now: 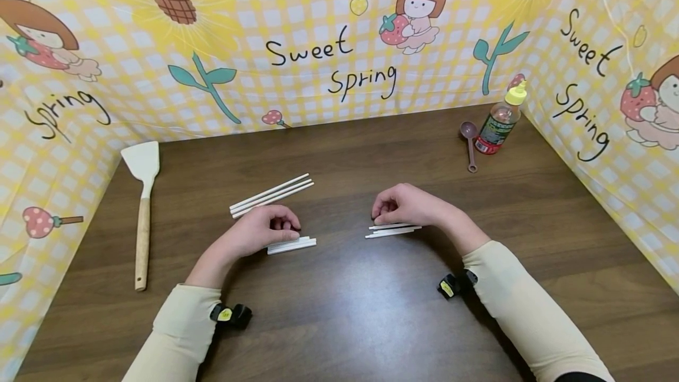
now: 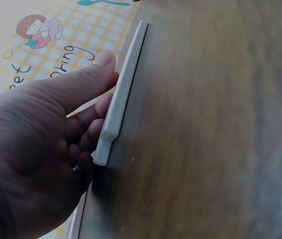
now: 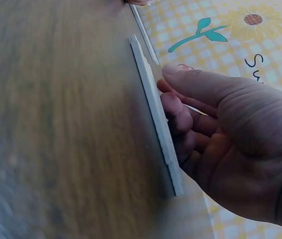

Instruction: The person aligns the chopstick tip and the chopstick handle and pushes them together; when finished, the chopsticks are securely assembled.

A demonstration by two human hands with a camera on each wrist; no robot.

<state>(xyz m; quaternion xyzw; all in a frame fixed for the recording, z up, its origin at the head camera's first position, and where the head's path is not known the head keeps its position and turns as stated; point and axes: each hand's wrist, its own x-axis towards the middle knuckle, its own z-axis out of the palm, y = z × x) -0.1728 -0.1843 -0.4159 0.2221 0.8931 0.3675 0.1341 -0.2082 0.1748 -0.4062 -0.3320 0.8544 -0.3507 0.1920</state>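
Head view: a brown table point(image 1: 345, 293) is bordered by checked cloth point(image 1: 313, 10), with left hand point(image 1: 262, 230) and right hand point(image 1: 407, 205), both loosely curled and empty, seen beside sticks point(image 1: 297, 245).

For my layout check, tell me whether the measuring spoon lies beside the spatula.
No: in the head view, the measuring spoon lies beside the bottle at right, with the spatula at far left.

Black letters on the yellow-checked cloth point(image 1: 307, 10) read "Sweet Spring" at the back and again on the right side, with "Spring" alone at left, while the bottle label point(image 1: 496, 129) is too small to read.
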